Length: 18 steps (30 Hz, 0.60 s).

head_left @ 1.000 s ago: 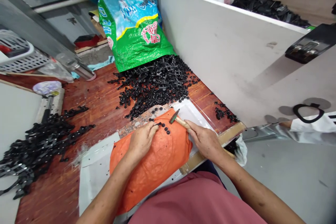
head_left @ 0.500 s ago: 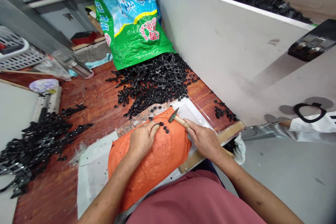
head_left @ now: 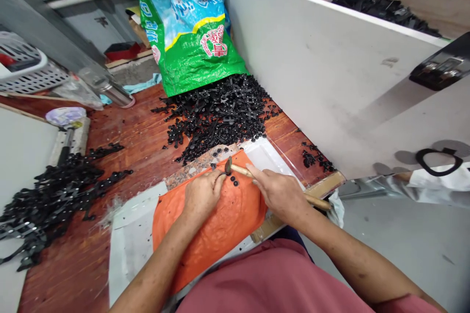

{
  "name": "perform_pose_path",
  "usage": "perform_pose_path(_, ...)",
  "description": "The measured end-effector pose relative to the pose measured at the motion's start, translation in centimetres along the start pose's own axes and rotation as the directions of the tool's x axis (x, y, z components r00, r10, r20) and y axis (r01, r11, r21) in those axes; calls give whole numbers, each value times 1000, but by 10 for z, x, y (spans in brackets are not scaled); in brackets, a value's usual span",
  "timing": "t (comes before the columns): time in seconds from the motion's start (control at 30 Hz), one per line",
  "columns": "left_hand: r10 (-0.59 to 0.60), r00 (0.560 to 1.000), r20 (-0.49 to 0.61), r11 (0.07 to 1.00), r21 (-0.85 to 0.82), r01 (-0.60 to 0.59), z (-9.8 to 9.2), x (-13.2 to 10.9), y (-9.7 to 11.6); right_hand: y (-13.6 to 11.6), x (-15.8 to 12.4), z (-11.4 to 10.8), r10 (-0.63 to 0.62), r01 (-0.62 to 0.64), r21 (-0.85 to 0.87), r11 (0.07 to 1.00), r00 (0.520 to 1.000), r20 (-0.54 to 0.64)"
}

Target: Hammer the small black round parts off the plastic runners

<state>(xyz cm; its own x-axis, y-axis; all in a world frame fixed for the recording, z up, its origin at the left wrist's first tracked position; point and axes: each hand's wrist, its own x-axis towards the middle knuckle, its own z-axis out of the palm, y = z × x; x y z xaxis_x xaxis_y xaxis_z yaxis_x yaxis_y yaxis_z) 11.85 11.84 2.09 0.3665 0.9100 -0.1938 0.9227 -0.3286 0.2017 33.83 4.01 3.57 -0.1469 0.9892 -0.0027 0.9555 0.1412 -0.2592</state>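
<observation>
Our right grip is closed around the hammer, whose head is just at the small black part which our left grip pinches; whether they touch, we cannot tell. This part is over the orange cloth, near the front edge of the counter, and beyond it lies a pile of black pieces.

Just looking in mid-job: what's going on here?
A person is working with a hammer, held in the right hand. The left hand pinches a small black part over an orange cloth. The hammer's head is right by that part; whether they touch is hard to tell. Beyond the cloth, a heap of black pieces lies at the bottom of a green and blue bag.
</observation>
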Motion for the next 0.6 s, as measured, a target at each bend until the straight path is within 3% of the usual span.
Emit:
perform_pose_path(0.17,-8,1000,7,1000,-13,8,1,0,0,0,-1,3,-15,15,3,1000,998,-67)
perform_pose_path(0.6,-20,1000,24,999,-24,21,6,1,0,-3,10,5,-1,1,-1,1000,997,72)
